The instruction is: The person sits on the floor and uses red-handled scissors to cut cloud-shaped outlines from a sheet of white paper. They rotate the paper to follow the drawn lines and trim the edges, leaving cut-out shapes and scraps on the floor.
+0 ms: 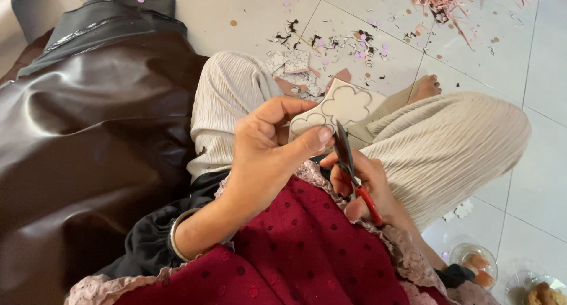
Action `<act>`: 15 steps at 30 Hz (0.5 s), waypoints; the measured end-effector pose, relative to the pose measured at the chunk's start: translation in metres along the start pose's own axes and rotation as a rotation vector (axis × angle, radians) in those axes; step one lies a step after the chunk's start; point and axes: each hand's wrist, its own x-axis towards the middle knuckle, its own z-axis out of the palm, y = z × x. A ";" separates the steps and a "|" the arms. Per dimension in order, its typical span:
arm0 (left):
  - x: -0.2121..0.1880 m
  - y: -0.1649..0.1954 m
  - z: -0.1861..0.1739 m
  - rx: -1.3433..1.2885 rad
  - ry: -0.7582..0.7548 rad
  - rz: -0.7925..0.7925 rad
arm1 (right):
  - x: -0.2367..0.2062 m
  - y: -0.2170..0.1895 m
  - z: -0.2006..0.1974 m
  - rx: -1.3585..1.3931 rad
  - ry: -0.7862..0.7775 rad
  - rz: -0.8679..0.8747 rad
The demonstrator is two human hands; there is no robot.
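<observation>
Card [342, 104] pinched in left hand [266, 157]; right hand [363, 184] grips scissors [348, 160].

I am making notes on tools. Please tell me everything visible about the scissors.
The scissors have dark, slim metal blades and red handles. The right hand holds the handles, fingers through the loops. The blades point up and away, nearly shut, their tip at the edge of the pale sheet with drawn flower outlines, which the left hand pinches.

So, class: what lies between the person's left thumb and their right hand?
In the head view, the scissors' dark blades stand between the left hand and the right hand, at the edge of the pale sheet with drawn cloud shapes.
</observation>
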 end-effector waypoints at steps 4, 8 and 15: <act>0.000 -0.004 0.001 -0.014 -0.003 0.001 | 0.002 -0.001 0.000 -0.029 0.001 0.021; 0.000 -0.002 0.004 0.059 -0.003 -0.022 | 0.003 0.001 0.000 -0.003 -0.012 0.024; 0.000 -0.004 0.013 0.097 0.032 -0.065 | 0.000 0.003 0.001 0.071 0.017 0.071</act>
